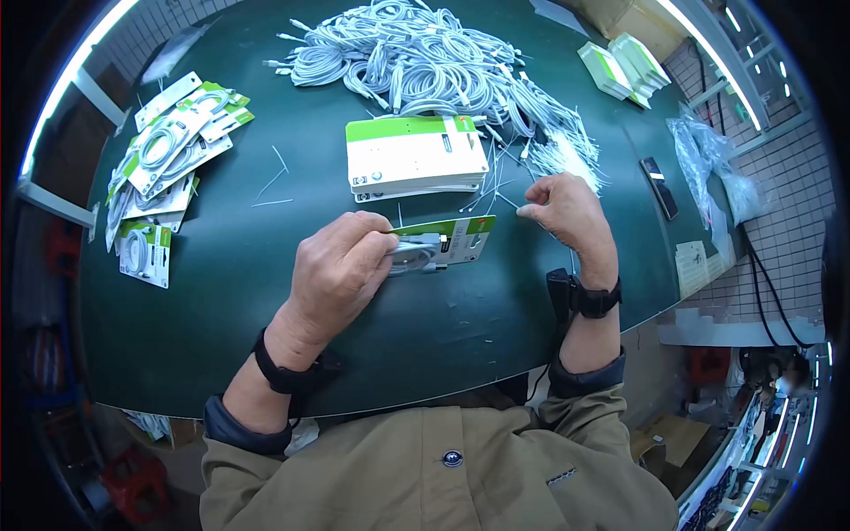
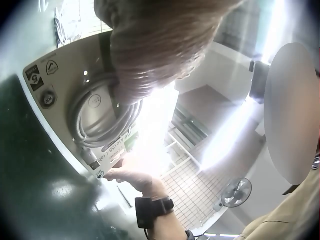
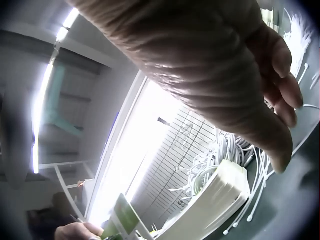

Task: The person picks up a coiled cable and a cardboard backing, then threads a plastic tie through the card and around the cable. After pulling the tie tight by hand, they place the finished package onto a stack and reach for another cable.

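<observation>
My left hand (image 1: 341, 257) pinches a white-and-green packaging card (image 1: 469, 237), tilted over the table. A coiled grey USB cable (image 1: 413, 255) lies against the card's face; its coil and plug show in the left wrist view, beside print reading "USB A to USB C cable" (image 2: 115, 145). My right hand (image 1: 567, 217) is lowered over loose white cable ties (image 1: 500, 181), right of the card. Its thumb (image 3: 277, 155) and fingers (image 3: 285, 95) are apart in the right wrist view, with a tie passing close by them.
A stack of packaging cards (image 1: 416, 155) stands ahead of my hands, before a heap of coiled cables (image 1: 425, 62). A bundle of cable ties (image 1: 567, 157) lies right of it. Carded cables (image 1: 164, 155) pile up at left. A phone (image 1: 659, 188) and plastic bags (image 1: 717, 168) lie at right.
</observation>
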The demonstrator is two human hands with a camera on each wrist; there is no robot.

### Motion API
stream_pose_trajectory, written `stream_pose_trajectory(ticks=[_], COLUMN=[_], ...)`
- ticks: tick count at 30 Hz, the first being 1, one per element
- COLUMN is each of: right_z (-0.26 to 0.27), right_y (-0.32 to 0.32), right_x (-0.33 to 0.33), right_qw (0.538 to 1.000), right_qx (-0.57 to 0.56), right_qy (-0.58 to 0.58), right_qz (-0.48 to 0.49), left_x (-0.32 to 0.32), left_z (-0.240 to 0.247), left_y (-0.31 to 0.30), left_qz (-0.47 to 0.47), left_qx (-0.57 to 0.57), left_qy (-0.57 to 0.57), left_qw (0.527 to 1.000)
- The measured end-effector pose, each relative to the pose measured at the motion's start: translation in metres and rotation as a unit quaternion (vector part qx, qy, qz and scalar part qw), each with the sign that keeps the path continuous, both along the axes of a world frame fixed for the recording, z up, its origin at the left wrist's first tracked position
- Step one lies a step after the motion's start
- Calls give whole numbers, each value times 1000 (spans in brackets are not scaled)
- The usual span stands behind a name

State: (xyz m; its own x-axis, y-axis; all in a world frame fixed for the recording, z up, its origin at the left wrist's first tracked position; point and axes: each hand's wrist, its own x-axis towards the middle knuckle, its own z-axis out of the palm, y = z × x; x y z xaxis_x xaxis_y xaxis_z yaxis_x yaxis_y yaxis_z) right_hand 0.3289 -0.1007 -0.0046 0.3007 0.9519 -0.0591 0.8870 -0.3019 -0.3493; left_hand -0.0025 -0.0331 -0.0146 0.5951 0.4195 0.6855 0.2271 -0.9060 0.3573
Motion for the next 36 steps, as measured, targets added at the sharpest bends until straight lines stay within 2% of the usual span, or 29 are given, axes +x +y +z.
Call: stream_pose_trajectory(ticks=[4, 7, 11, 14, 17, 18, 20, 21, 24, 27, 30, 36], right_z=[-11, -11, -29, -28, -15, -10, 4, 12, 24, 32, 31, 9], right_y=[6, 1, -16, -31, -36, -36, -33, -29, -19, -5, 11, 34], right_x=[-6, -25, -33, -35, -33, -33, -33, -38, -49, -48, -49, -62], right_qw=[998, 997, 994, 993, 998, 994, 951, 932, 896, 885, 844, 790], right_qx=[-70, -66, 9, 28, 37, 60, 105, 114, 157, 130, 107, 61], right_qy=[7, -34, -79, -83, -29, 80, 292, 344, 415, 447, 525, 610], right_qz=[2, 25, 80, 81, 44, 35, 14, -10, -7, 9, 16, 10], left_x=[-1, 0, 1, 0, 1, 1, 3, 3, 3, 2, 2, 2], left_z=[-2, -3, -3, -3, -2, -3, -3, -4, -3, -4, -3, -2], left_y=[0, 1, -1, -4, -5, -5, -6, -7, -6, -5, -5, -8], left_qz=[-4, -9, -19, -26, -34, -38, -47, -49, -54, -61, -75, -108], left_qx=[-1, 3, 0, 2, 5, 7, 9, 10, 16, 22, 26, 18], left_qy=[5, 9, 2, 0, 0, -1, -2, -1, -4, -5, -6, -24], left_qw=[1000, 1000, 1000, 1000, 999, 999, 999, 999, 998, 998, 997, 994])
